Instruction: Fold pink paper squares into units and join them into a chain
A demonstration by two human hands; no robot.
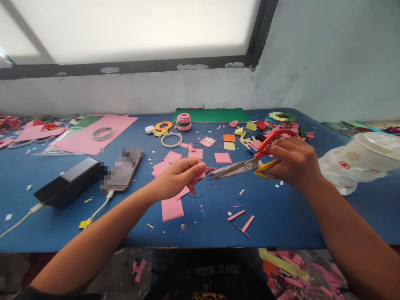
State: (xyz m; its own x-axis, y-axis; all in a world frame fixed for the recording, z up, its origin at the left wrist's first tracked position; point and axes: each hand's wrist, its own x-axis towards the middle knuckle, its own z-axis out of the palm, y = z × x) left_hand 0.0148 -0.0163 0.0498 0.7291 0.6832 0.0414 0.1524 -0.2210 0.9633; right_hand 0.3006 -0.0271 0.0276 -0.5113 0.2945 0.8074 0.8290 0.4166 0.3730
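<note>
Between thumb and fingers, my left hand [178, 177] pinches a small piece of pink paper [200, 175], partly covered by the fingers. My right hand [292, 160] is wrapped round scissors [233, 168] with one red and one yellow handle. Their blades point left, slightly parted, with the tips close to the paper's edge; whether they touch it I cannot tell. Under and around my left hand lie several pink paper squares [173, 209]. Thin pink strips [248, 223] are scattered nearer the table's front edge.
A phone [125, 168] and a black box [68, 181], both cabled, lie on the left of the blue table [218, 233]. Tape rolls [171, 140], a pink ring stack [183, 122] and green board [209, 115] sit farther back. A wrapped cup [359, 160] lies tilted at right.
</note>
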